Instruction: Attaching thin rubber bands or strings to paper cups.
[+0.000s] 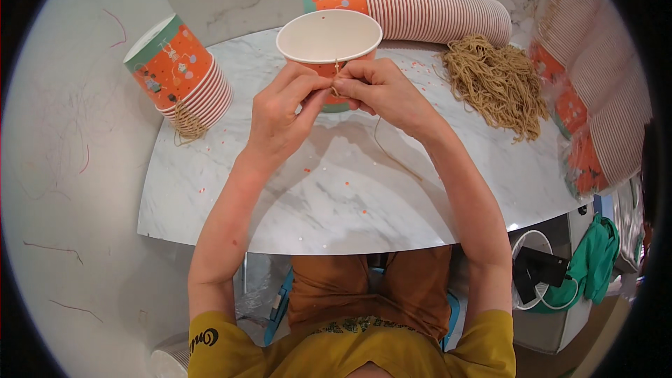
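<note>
An orange paper bucket (329,36) with a white inside stands upright on the marble-look table, its open mouth upward. At its near side both my hands meet, fingertips pinched together on a thin tan string. My left hand (283,108) is closed on the string from the left, and my right hand (388,94) pinches it from the right. A short piece of the string (337,66) runs up the bucket's wall toward the rim. One loose tail hangs below my right hand and trails across the table. The exact loop or knot between my fingertips is mostly hidden.
Left stands a stack of nested buckets (178,70) with tan strings hanging from it. A long stack of buckets (434,10) lies along the back. A heap of tan strings (493,84) sits at right, beside plastic-wrapped buckets (595,77). Small orange paper dots are scattered on the table (336,217).
</note>
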The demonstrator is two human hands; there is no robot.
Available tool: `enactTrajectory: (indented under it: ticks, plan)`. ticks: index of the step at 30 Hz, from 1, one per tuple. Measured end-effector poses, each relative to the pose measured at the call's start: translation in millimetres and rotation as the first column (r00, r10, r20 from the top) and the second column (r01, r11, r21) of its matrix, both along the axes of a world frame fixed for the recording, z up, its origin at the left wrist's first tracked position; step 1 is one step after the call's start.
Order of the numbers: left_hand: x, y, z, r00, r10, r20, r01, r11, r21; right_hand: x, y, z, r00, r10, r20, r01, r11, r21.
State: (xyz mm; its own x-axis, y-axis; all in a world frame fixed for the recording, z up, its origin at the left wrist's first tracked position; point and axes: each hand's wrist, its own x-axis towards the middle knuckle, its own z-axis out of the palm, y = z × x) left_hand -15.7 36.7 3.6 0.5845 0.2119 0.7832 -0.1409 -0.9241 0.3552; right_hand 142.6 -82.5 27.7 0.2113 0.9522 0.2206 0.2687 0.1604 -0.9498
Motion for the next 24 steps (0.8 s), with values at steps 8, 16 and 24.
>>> enactTrajectory:
  ticks: [8,16,24]
  plan:
    - [3,-3,-4,0.999,-0.039,-0.020,0.037,0.995,-0.094,9,1,-7,0.998,0.024,0.062,-0.022,0.999,-0.036]
    - [2,-4,-4,0.998,-0.042,-0.046,0.020,0.918,-0.395,-8,1,-19,0.984,-0.175,0.023,0.168,0.968,0.184]
    - [-2,-9,7,0.966,-0.254,0.045,0.173,0.507,-0.845,-25,-14,-18,0.905,-0.357,0.231,0.285,0.912,0.295]
